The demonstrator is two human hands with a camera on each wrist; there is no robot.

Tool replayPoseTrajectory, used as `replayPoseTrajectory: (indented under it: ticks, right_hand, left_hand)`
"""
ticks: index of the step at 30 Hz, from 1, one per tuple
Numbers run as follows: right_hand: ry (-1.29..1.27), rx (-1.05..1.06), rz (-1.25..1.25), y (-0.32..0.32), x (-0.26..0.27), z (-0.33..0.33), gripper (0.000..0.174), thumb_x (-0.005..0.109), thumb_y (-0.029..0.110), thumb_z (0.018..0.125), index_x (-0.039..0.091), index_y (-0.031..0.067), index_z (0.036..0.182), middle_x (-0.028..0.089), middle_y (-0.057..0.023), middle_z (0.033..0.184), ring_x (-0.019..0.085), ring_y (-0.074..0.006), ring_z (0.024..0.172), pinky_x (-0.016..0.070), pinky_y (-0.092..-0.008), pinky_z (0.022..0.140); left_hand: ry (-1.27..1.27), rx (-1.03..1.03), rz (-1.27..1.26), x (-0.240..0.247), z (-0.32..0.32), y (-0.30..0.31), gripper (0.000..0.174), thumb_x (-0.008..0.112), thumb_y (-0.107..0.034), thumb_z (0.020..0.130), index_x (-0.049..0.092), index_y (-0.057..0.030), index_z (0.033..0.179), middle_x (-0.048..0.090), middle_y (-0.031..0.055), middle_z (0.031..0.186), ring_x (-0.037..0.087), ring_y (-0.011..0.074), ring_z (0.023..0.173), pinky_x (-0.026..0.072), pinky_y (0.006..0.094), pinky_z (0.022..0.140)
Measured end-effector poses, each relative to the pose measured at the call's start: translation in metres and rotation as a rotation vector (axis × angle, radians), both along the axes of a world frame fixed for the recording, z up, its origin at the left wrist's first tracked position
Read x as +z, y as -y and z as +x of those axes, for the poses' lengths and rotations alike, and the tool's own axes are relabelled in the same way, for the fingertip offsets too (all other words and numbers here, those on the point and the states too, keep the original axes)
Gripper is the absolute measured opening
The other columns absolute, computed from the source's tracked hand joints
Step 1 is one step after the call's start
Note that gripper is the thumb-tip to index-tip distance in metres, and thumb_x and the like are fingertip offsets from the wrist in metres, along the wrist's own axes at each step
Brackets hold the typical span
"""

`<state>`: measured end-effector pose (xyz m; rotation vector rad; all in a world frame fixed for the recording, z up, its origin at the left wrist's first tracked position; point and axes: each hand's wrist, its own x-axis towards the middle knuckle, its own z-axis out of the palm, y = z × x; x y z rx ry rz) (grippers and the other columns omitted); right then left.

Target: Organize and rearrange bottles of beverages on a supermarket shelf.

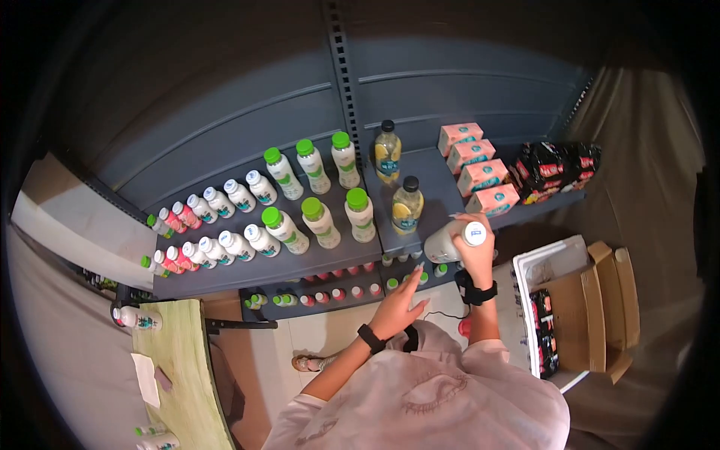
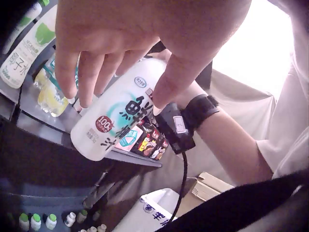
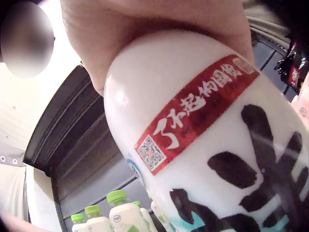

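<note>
A white bottle with a white cap [image 1: 444, 244] is gripped near its top by the right hand [image 1: 477, 251], in front of the shelf's right part. Black lettering and a red strip show on the bottle [image 3: 193, 111] in the right wrist view, with the right hand [image 3: 159, 19] round it. The left hand [image 1: 399, 311] is held below and left of the bottle, fingers extended. In the left wrist view the left hand [image 2: 130, 29] hangs over the bottle [image 2: 116, 111], its fingers spread; whether they touch it, I cannot tell.
Green-capped bottles [image 1: 320, 225], smaller white bottles [image 1: 237, 246] and lemon drink bottles [image 1: 407, 206] stand on the shelf. Pink boxes [image 1: 482, 176] and black packets [image 1: 551, 172] are at its right. A white crate [image 1: 525, 300] with a carton stands lower right; a green table [image 1: 180, 360] lower left.
</note>
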<state>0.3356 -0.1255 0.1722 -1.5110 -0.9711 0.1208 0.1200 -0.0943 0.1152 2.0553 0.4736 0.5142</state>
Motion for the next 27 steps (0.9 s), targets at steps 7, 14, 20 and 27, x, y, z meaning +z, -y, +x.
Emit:
replayPoseTrajectory:
  ticks: [7,14,20,27]
  right_hand:
    - [0.052,0.109,-0.135,-0.002,-0.013,-0.052,0.019,0.074,0.004,0.066,0.069,-0.0006,0.084,0.066,-0.0106,0.089,0.066,-0.0235,0.079,0.0509,-0.0339,0.073]
    - [-0.027,0.519,-0.286,-0.046,-0.036,-0.139,0.024,0.074,0.006,0.068,0.07,-0.001,0.09,0.066,-0.0106,0.091,0.065,-0.0231,0.082,0.0508,-0.033,0.077]
    - [0.106,0.9,-0.274,-0.098,-0.028,-0.247,0.029,0.075,0.006,0.069,0.07,-0.0007,0.097,0.066,-0.0122,0.097,0.065,-0.0255,0.091,0.051,-0.0346,0.082]
    - [0.136,1.293,-0.195,-0.153,-0.019,-0.393,0.027,0.077,0.005,0.07,0.071,0.0002,0.096,0.067,-0.012,0.103,0.065,-0.0262,0.095,0.0518,-0.0359,0.084]
  left_hand:
    - [-0.056,0.036,-0.029,-0.01,-0.025,0.004,0.077,0.066,-0.023,0.09,0.025,0.0003,0.151,0.041,0.0234,0.148,0.043,0.0372,0.135,0.0376,0.0382,0.109]
    - [0.002,0.35,-0.104,-0.019,-0.092,-0.007,0.082,0.07,-0.025,0.086,0.026,0.0037,0.149,0.045,0.0268,0.143,0.049,0.0401,0.128,0.0418,0.0411,0.104]
    - [0.069,0.733,-0.208,-0.03,-0.182,-0.016,0.079,0.073,-0.028,0.085,0.033,0.0014,0.145,0.058,0.0244,0.125,0.061,0.0372,0.108,0.0497,0.0402,0.089]
    - [0.012,1.062,-0.1,-0.021,-0.313,-0.041,0.081,0.08,-0.036,0.077,0.041,-0.0058,0.141,0.062,0.0187,0.123,0.067,0.0347,0.088,0.0496,0.0452,0.078]
